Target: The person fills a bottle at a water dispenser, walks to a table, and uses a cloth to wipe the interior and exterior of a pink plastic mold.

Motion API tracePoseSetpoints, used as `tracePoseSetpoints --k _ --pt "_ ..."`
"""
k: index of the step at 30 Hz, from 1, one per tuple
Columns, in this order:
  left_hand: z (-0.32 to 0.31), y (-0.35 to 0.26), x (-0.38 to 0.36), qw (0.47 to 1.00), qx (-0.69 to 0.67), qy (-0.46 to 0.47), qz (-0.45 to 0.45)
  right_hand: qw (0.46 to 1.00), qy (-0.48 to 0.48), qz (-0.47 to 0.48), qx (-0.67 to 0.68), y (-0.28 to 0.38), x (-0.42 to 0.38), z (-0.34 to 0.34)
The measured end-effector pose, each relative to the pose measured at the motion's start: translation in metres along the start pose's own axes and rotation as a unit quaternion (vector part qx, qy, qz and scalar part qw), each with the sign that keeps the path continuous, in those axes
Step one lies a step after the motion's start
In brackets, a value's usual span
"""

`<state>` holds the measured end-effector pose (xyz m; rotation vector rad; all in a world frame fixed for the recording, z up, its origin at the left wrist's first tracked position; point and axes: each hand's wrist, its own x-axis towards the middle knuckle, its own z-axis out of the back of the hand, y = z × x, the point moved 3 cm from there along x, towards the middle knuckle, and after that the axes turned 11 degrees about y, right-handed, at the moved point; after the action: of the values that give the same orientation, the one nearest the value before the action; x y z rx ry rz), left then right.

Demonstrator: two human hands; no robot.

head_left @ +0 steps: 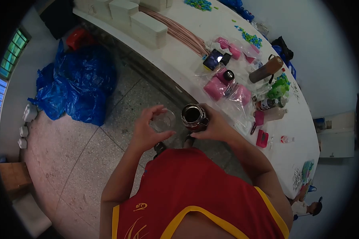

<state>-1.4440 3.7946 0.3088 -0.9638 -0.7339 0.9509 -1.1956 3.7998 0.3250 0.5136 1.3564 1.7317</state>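
Beside the table (219,24), head view: both arms forward over the floor (77,155), elbows bent, hands roughly level. Left hand (144,128), farther from the table, curls thumb and fingers in a C around a clear cup (163,120). Right hand (218,122), table side, is wrapped around a dark flask (197,124), open mouth facing the camera. Cup and flask sit between the hands, slightly apart, flask nearer the table.
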Motion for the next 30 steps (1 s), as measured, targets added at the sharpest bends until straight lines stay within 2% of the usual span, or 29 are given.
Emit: tracePoseSetpoints --k 7,9,12,16,18,22,24,30 --pt "-0.035 0.0 0.032 0.998 -0.016 0.064 -0.019 0.993 -0.041 -0.016 -0.106 -0.002 -0.027 0.016" --pt "-0.045 -0.004 0.043 0.995 0.034 0.085 -0.03 0.985 -0.021 -0.097 -0.144 0.007 -0.039 0.025" --pt "-0.063 -0.011 0.064 0.99 0.061 0.11 -0.068 0.976 -0.042 -0.122 -0.173 -0.002 -0.055 0.04" --pt "-0.092 -0.024 0.095 0.985 0.055 0.153 -0.064 0.97 -0.081 -0.115 -0.2 -0.017 -0.08 0.065" --pt "-0.106 -0.033 0.111 0.976 0.094 0.164 -0.108 0.956 -0.098 -0.116 -0.251 -0.02 -0.092 0.079" --pt "-0.144 -0.045 0.141 0.967 0.094 0.206 -0.116 0.942 -0.107 -0.159 -0.274 -0.026 -0.117 0.109" --pt "-0.163 -0.05 0.154 0.959 0.093 0.225 -0.142 0.926 -0.096 -0.212 -0.299 -0.03 -0.128 0.121" --pt "-0.211 -0.059 0.182 0.946 0.091 0.255 -0.18 0.896 -0.118 -0.237 -0.356 -0.04 -0.156 0.15"
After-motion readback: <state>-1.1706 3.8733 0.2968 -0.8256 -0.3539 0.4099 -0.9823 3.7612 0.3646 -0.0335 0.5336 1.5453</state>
